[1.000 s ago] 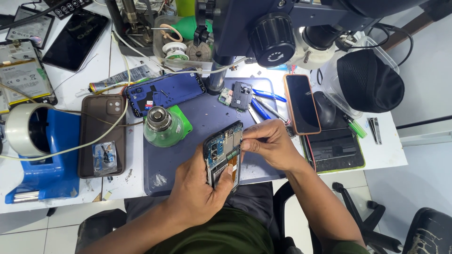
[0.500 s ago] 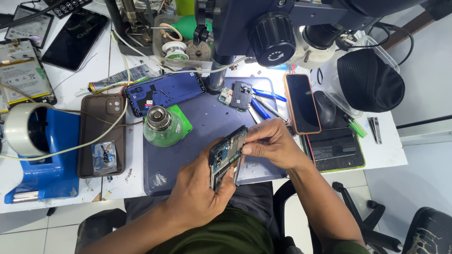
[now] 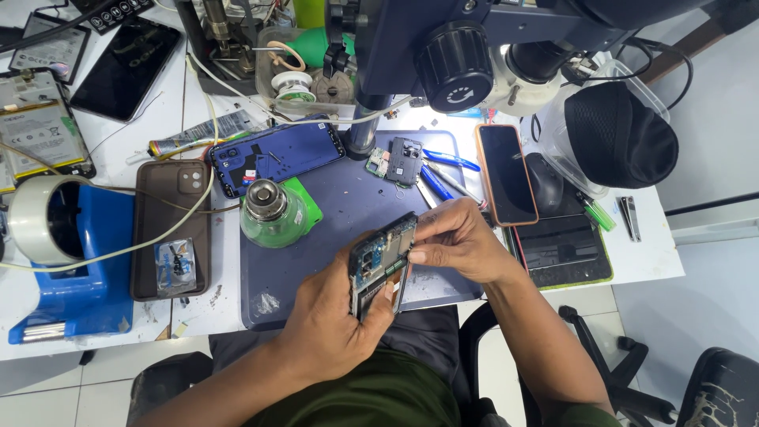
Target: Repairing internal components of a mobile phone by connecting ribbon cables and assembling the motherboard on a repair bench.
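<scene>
Over mat's front edge (image 3: 316,312), both hands grip opened phone (image 3: 381,265).

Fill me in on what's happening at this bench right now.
A person at a cluttered repair bench holds an opened phone over a blue-grey work mat. The left hand grips it from below, tilted on edge with its circuit boards exposed, while the right hand pinches its upper corner. On the mat lie a blue phone back cover, a small glass bottle, a loose circuit board and blue-handled tweezers. A microscope hangs overhead.
</scene>
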